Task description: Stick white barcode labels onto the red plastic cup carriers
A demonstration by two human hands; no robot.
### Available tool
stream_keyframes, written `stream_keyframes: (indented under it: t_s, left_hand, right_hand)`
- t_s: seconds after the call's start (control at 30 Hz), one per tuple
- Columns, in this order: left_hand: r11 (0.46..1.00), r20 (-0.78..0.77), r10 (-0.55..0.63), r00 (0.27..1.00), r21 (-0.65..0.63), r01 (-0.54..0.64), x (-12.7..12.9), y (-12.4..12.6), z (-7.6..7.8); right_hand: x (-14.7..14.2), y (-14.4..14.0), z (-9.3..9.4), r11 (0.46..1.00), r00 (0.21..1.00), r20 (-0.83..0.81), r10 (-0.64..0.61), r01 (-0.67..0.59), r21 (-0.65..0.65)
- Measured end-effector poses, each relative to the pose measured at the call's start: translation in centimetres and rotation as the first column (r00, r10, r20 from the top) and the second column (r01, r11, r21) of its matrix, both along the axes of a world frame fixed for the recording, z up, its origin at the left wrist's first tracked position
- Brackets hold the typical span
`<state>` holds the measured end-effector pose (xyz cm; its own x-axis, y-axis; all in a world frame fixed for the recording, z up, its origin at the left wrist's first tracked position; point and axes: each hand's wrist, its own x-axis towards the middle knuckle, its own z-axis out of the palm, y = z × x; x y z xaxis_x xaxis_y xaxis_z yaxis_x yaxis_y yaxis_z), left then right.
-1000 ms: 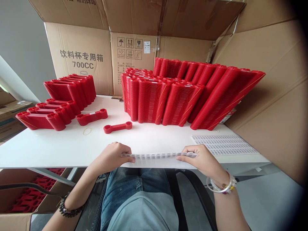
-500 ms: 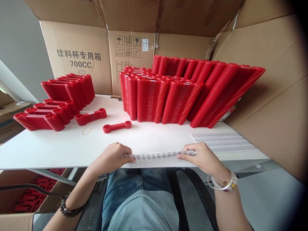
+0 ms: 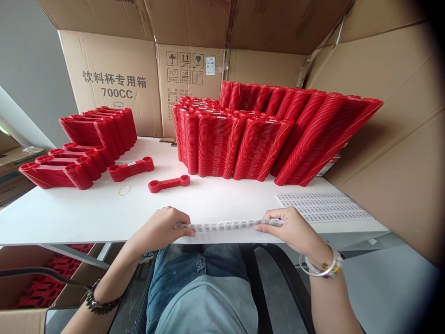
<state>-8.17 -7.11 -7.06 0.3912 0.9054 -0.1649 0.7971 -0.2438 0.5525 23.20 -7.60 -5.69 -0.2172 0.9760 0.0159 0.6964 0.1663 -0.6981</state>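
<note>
A narrow strip of small printed labels stretches between my two hands, just over the front edge of the white table. My left hand pinches its left end between thumb and fingers. The right end is pinched the same way by my right hand. Beyond the strip lies a single red plastic link-shaped piece with a ring at each end. To its left sits a short stack of such pieces bearing a small white label on top.
Sheets of labels lie at the right on the white table. Tall banded red stacks stand behind, with shorter ones at left. A rubber band rests near them. Cardboard walls the back; a box of red pieces is below left.
Almost nothing differs. Both hands keep their hold on the label strip in the same place, and the red pieces have not moved.
</note>
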Motion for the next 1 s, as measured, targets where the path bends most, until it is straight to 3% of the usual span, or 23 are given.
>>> stream_keyframes:
  t_s: [0.53, 0.73, 1.0]
  left_hand:
    - [0.999, 0.028, 0.031, 0.999, 0.016, -0.031, 0.0, 0.2, -0.4]
    - [0.998, 0.134, 0.052, 0.99, 0.016, -0.055, -0.1, 0.4, -0.6]
    - [0.997, 0.138, 0.076, 0.987, -0.001, -0.077, -2.0, 1.0, -0.4]
  right_hand:
    - [0.0, 0.1, 0.0, 0.999, 1.0, 0.007, -0.015, 0.015, -0.046]
    - [0.2, 0.0, 0.1, 0.999, 1.0, 0.002, -0.019, 0.019, -0.041]
    - [0.4, -0.2, 0.3, 0.999, 1.0, -0.006, -0.003, 0.003, -0.041]
